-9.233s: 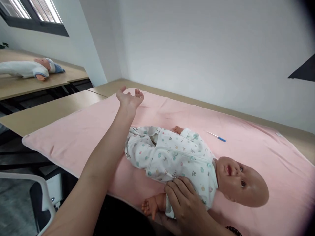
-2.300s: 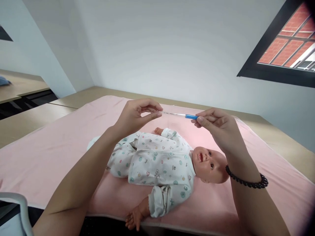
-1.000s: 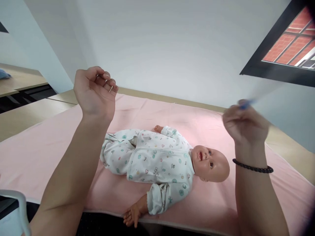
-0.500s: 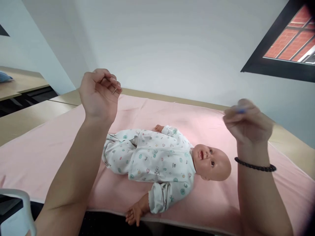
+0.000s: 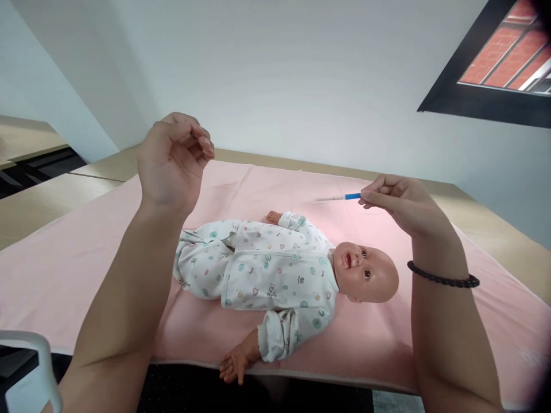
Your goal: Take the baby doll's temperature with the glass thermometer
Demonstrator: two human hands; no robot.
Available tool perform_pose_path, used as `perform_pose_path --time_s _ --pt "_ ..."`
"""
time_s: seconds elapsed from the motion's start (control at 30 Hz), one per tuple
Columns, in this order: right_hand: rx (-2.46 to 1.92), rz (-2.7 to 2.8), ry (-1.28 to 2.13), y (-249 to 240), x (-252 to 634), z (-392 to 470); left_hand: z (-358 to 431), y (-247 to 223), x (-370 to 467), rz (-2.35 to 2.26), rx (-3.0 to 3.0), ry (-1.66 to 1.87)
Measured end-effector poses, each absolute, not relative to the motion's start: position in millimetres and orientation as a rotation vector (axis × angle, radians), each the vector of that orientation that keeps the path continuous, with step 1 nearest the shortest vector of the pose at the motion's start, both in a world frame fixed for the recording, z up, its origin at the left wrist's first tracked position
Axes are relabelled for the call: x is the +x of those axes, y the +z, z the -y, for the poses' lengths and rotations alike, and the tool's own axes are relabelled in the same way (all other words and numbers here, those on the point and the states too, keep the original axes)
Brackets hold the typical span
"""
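Right hand (image 5: 402, 201) pinches blue-ended tube (image 5: 350, 197) by its coloured end, right of centre. Left hand (image 5: 174, 160), upper left: fingers curled (anything inside? cannot tell). Light, steady pinch probably best, clear of doll (image 5: 279, 272).

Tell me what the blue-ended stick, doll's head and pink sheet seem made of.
Blue-ended stick: perhaps glass or plastic; its shaft looks transparent, its end opaque.
Doll's head: probably vinyl, smooth with a soft sheen.
Pink sheet: likely fabric, matte and softly creased.

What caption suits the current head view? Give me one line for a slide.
Right hand pinching a blue-ended rod, left hand raised half-curled, a doll lying on its back on pink cloth.
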State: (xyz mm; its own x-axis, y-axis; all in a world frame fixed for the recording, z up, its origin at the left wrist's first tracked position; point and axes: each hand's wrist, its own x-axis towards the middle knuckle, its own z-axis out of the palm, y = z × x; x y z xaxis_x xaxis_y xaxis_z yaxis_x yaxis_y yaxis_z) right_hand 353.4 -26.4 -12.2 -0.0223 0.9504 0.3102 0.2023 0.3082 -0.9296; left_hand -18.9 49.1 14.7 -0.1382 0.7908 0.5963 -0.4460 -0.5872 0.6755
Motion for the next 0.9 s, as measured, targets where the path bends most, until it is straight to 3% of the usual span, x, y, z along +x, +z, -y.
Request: perform_pose_path --time_s 0.13,0.23,0.3,0.43,0.53,0.7,0.83,0.9 --pt "-0.790 1.260 0.852 -11.6 358.5 25.8 -47.4 12.0 -15.8 -0.478 1.448 1.714" --pt "-1.059 1.369 0.903 -11.4 359.8 24.5 -41.0 10.8 -16.3 -0.563 1.725 1.507" --pt "-1.142 1.403 0.916 -12.8 360.3 22.4 -35.5 8.8 -18.6 -0.697 2.033 1.158" --pt "-0.891 1.283 0.837 -19.3 362.4 15.7 -33.5 -3.7 -23.9 -0.956 2.400 0.237" --pt "-1.113 1.401 0.922 -23.4 363.9 11.9 -42.6 -17.1 -23.4 -1.018 2.391 -0.172" --pt "-0.783 1.231 0.920 -22.3 363.9 14.0 -58.9 -33.8 -15.3 -0.984 2.334 -0.384" --pt "-1.176 1.442 0.898 -20.8 363.7 17.1 -70.9 -44.2 -12.5 -0.995 2.287 -0.404" --pt "-1.081 1.383 0.880 -22.4 365.3 16.4 -77.0 -49.9 -11.9 -0.956 2.294 -0.350"
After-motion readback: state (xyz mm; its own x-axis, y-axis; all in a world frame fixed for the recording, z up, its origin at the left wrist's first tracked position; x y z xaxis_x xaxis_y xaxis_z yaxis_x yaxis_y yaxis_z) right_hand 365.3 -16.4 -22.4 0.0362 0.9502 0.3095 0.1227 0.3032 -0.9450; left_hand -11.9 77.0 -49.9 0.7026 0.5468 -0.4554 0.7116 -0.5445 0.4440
